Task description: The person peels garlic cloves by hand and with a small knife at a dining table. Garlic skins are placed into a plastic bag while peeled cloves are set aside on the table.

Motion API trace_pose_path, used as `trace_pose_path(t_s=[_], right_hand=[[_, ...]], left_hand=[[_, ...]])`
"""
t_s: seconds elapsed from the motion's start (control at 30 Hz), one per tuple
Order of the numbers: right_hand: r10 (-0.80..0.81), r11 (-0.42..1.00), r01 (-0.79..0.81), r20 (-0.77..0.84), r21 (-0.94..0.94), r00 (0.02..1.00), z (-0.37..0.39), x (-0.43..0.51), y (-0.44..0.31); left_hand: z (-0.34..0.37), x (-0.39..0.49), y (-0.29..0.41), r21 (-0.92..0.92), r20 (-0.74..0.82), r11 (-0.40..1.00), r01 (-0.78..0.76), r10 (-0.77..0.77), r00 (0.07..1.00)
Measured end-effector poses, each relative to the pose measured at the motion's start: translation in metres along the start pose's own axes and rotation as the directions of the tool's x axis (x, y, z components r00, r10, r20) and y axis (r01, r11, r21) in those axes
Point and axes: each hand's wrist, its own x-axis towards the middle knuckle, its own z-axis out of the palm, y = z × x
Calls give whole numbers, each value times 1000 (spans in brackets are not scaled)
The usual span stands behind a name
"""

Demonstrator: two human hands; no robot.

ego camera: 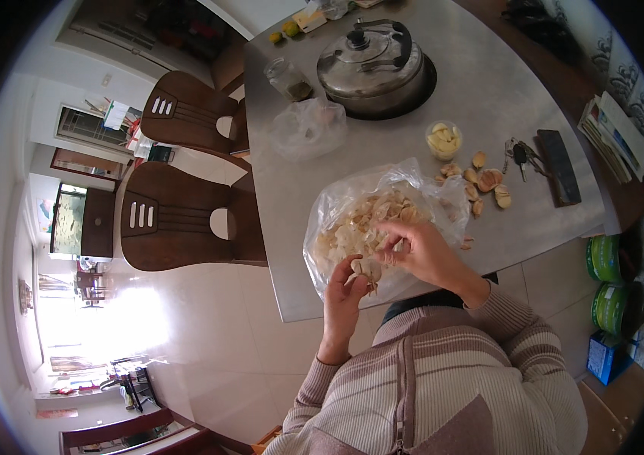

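Observation:
My left hand [344, 296] holds a partly peeled garlic bulb [368, 274] between thumb and fingers, its roots pointing down. Just above and to the right, my right hand [421, 250] reaches over a clear plastic bag [317, 227], fingers bent. Whether its fingertips pinch a bit of skin is too small to tell. The bag lies spread on the metal-topped table [293, 284], filled with pale garlic skins [350, 227]. Beyond it stands a small clear cup of peeled garlic cloves [444, 141]. Several unpeeled cloves [490, 180] lie loose right of the bag.
A lidded steel pot [370, 74] stands farther back, near a glass jar [289, 81] and a crumpled plastic bag [310, 128]. Keys [521, 158] and a dark flat case [559, 168] lie at the right. Wooden chairs [185, 219] line the left edge.

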Motion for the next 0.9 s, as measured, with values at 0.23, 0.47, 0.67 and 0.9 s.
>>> trace_pose_path(t_s=[0.23, 0.47, 0.67, 0.9], right_hand=[[-279, 949, 271, -34, -160, 960, 27, -7, 14], [-228, 944, 134, -303, -301, 925, 29, 2, 29], [-15, 1000, 14, -14, -28, 1000, 12, -1, 3], [-213, 956, 216, 39, -199, 976, 13, -7, 3]], left_hand=[[3, 3, 0, 46, 27, 999, -19, 17, 999], [2, -1, 1, -10, 50, 999, -37, 37, 998], [3, 1, 0, -26, 31, 996, -85, 86, 996], [3, 2, -6, 112, -5, 988, -110, 111, 994]])
